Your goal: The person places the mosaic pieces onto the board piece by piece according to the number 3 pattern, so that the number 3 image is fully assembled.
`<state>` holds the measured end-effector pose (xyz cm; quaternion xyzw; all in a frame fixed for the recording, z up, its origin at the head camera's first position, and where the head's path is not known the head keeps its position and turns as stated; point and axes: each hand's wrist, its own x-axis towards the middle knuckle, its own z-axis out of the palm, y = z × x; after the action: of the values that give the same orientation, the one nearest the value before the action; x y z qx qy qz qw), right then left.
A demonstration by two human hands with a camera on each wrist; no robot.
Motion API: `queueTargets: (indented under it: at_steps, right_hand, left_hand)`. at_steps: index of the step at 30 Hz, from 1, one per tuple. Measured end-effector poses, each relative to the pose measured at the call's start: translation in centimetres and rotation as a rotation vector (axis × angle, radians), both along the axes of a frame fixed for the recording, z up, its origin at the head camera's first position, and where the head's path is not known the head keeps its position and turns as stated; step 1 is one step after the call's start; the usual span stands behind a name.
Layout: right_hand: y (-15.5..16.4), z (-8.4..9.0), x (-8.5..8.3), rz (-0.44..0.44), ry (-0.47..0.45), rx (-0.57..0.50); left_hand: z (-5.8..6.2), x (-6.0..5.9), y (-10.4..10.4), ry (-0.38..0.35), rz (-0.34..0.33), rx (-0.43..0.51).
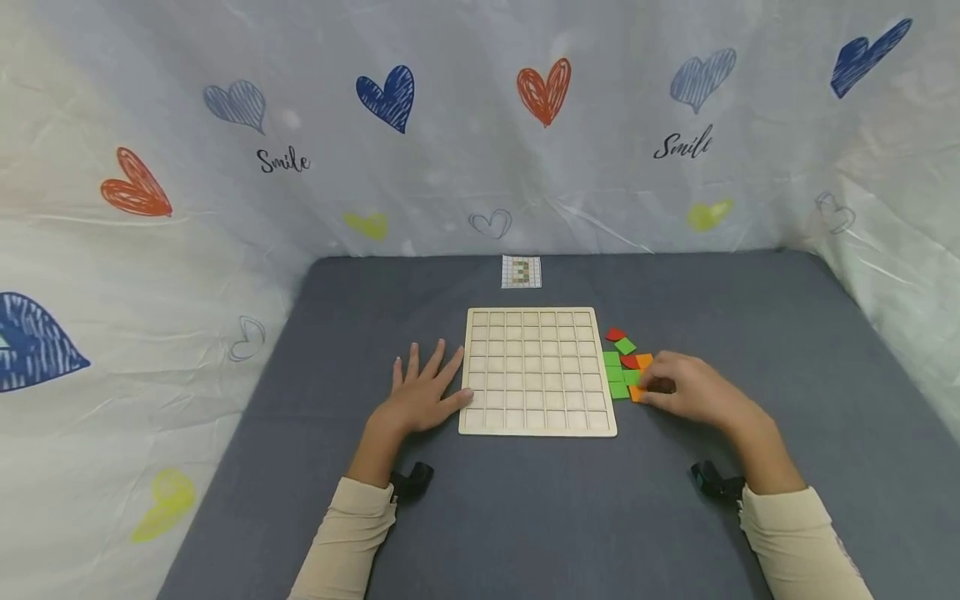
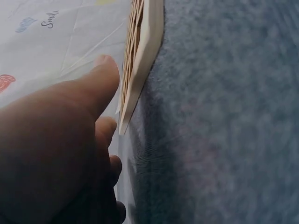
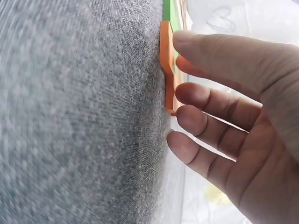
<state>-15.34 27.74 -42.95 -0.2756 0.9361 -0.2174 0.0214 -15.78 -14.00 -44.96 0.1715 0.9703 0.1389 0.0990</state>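
Backdrop: pale sheeting (image 1: 450,167) with printed hearts in blue, orange-red and yellow, plus the word "Smile" twice.
Surface: dark grey cloth-covered table (image 1: 570,517).
Board: light wooden grid board (image 1: 536,372), lying flat mid-table between the two hands; its cells show bare wood.
Tiles: a loose cluster just off the board's right side. Green tiles (image 1: 614,374) lie nearest the edge; red tiles (image 1: 616,334) and orange tiles (image 1: 644,361) lie among and beside them.
Card: small printed card (image 1: 521,272) with a gridded, coloured pattern, beyond the board near the table's far edge.
Left hand: the left hand (image 1: 420,400) lies palm down, fingers spread, thumb at the board's left edge.
Right hand: the right hand (image 1: 693,387) is over the cluster, fingers bent, thumb and index tips at an orange tile (image 3: 165,51); cannot tell whether they pinch it.
Wrists: a black device (image 1: 412,482) on the left, another (image 1: 716,482) on the right; cream sleeves (image 1: 348,533) above.
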Motion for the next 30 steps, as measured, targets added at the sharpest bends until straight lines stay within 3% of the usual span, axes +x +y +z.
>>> queueTargets:
  at_steps: [12, 30]
  right_hand:
    - [-0.1, -0.2, 0.2, -0.032, -0.079, 0.035]
    - [-1.2, 0.8, 0.8, 0.010, -0.055, 0.097]
  left_hand:
    - [-0.4, 0.2, 0.3, -0.041, 0.006, -0.021]
    - [-1.4, -0.3, 0.1, -0.107, 0.020, -0.013]
